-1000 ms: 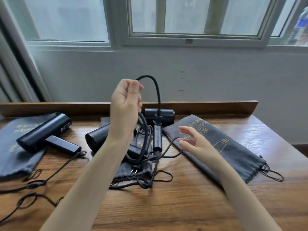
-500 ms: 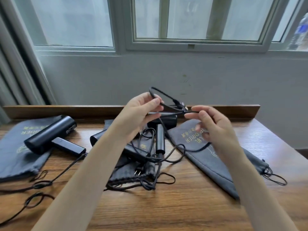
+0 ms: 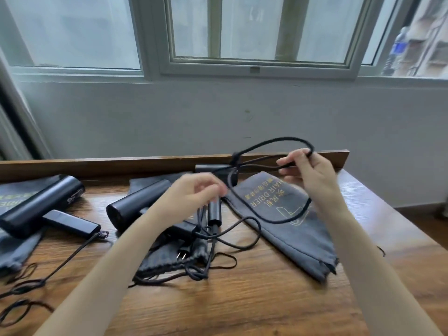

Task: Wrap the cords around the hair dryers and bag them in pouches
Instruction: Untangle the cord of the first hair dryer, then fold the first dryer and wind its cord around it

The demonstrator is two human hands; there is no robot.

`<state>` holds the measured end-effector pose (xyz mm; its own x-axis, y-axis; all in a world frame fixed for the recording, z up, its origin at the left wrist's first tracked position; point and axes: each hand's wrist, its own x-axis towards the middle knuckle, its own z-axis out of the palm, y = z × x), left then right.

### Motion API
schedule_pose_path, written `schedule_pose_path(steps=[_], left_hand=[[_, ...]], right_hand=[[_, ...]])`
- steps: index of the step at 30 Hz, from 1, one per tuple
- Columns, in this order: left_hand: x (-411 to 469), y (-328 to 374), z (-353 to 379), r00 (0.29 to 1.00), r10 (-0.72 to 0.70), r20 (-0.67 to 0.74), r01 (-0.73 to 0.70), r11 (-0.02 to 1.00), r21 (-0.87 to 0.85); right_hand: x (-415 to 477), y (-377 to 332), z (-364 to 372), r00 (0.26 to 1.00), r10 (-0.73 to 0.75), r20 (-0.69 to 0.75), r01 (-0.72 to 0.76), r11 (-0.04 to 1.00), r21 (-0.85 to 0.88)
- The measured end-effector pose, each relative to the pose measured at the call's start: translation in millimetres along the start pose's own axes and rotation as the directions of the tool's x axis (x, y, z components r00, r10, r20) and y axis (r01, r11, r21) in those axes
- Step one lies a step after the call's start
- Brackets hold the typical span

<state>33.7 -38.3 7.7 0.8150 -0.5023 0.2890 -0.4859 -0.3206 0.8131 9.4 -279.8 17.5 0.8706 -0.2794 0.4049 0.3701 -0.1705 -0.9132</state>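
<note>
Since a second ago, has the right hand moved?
Yes. The right hand rose from over the pouch to the table's back rail, rightward, now pinching the cord loop.

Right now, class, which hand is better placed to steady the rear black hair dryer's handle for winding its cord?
Left, probably. The left hand hovers beside the rear black hair dryer's handle, though blur hides its grip, while the right hand pinches a raised loop of thin black cord.

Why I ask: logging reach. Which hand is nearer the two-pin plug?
Left. The left hand is above and just behind the plug; the right hand is farther right, raised, pinching the cord loop.
</note>
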Motion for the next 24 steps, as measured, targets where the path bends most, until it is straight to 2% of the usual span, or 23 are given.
schedule_pose_path(steps=[2, 4, 7, 9, 11, 14, 16, 18, 20, 22, 24], left_hand=[[-12, -39, -10, 0.994, -0.107, 0.02, 0.101, 0.972, 0.213], [-22, -70, -14, 0.967, -0.232, 0.102, 0.154, 0.858, 0.49], [-25, -96, -10, 0.92, -0.35, 0.174, 0.068, 0.58, 0.812], [-24, -102, -7, 0.933, -0.321, 0.161, 0.019, 0.493, 0.87], [-25, -106, -8, 0.967, -0.204, 0.153, -0.033, 0.493, 0.869], [-24, -110, -17, 0.996, 0.063, 0.056, -0.082, 0.599, 0.796], [-21, -107, -24, 0.991, 0.121, -0.052, -0.046, 0.685, 0.727], [-18, -101, -30, 0.979, 0.135, -0.151, -0.001, 0.748, 0.664], [-16, -96, -31, 0.972, 0.151, -0.179, 0.002, 0.759, 0.651], [-16, -92, -28, 0.968, 0.183, -0.172, -0.023, 0.747, 0.664], [-17, -81, -21, 0.964, 0.219, -0.149, -0.062, 0.734, 0.676]], right_hand=[[7, 12, -24, 0.998, 0.005, -0.069, -0.009, 0.998, -0.064], [10, 31, -44, 0.996, -0.013, -0.092, -0.012, 0.963, -0.271], [8, 62, -62, 0.997, 0.05, -0.055, -0.069, 0.893, -0.445], [1, 80, -70, 0.996, 0.091, -0.005, -0.079, 0.835, -0.544], [-4, 92, -80, 0.991, 0.117, 0.061, -0.045, 0.736, -0.675], [-5, 96, -91, 0.959, 0.223, 0.175, 0.016, 0.573, -0.819], [-3, 91, -93, 0.914, 0.301, 0.271, 0.076, 0.531, -0.844], [-1, 81, -93, 0.832, 0.426, 0.356, 0.128, 0.477, -0.869], [0, 68, -90, 0.757, 0.55, 0.352, 0.138, 0.392, -0.91], [1, 60, -81, 0.768, 0.548, 0.333, 0.199, 0.291, -0.936], [-1, 54, -62, 0.832, 0.411, 0.373, 0.267, 0.293, -0.918]])
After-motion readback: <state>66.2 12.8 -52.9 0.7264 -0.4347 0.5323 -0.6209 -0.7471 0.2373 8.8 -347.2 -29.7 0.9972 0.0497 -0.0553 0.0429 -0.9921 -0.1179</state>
